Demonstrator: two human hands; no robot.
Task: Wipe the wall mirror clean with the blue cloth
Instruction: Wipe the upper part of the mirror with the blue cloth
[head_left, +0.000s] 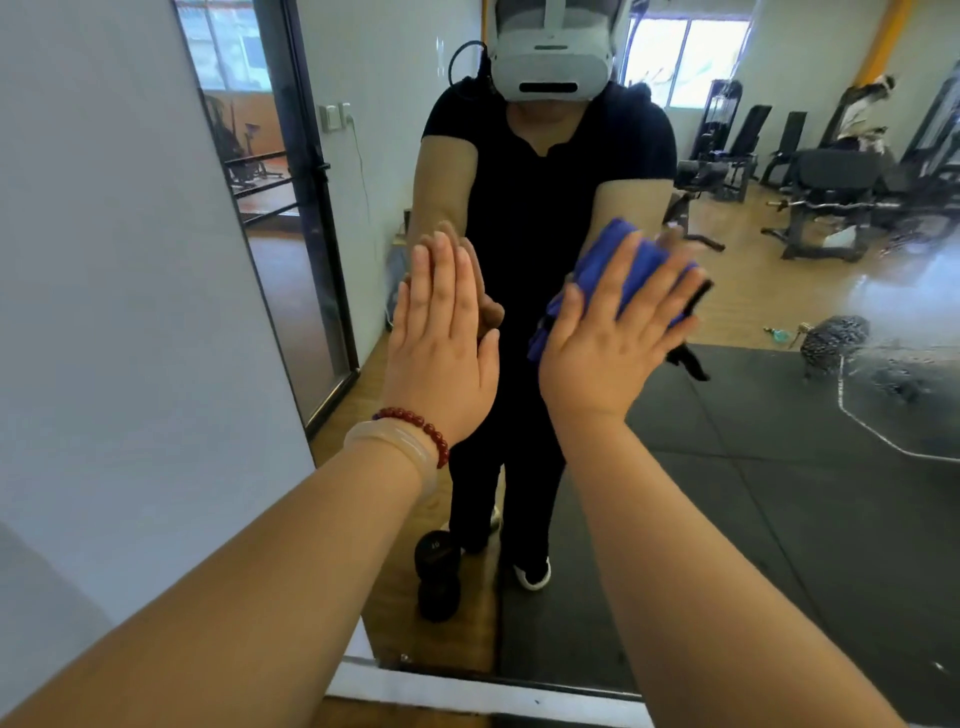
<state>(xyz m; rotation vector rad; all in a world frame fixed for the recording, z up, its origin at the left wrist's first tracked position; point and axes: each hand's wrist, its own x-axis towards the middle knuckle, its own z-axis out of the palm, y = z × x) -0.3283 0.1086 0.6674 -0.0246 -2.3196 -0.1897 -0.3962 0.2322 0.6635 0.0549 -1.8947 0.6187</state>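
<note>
The wall mirror (779, 493) fills most of the view and reflects a person in black wearing a headset. My right hand (608, 343) presses the folded blue cloth (641, 270) flat against the glass with straight, spread fingers. My left hand (441, 338) lies flat on the mirror to the left of the cloth, fingers straight and together, with a red bead bracelet and a pale bangle on its wrist. A wet, streaky patch (893, 384) shows on the glass at the right.
A white wall (130, 312) borders the mirror's left edge, with a white baseboard (467, 696) below. The reflection shows a black dumbbell (439, 577) on the wooden floor, black mats and gym machines behind me.
</note>
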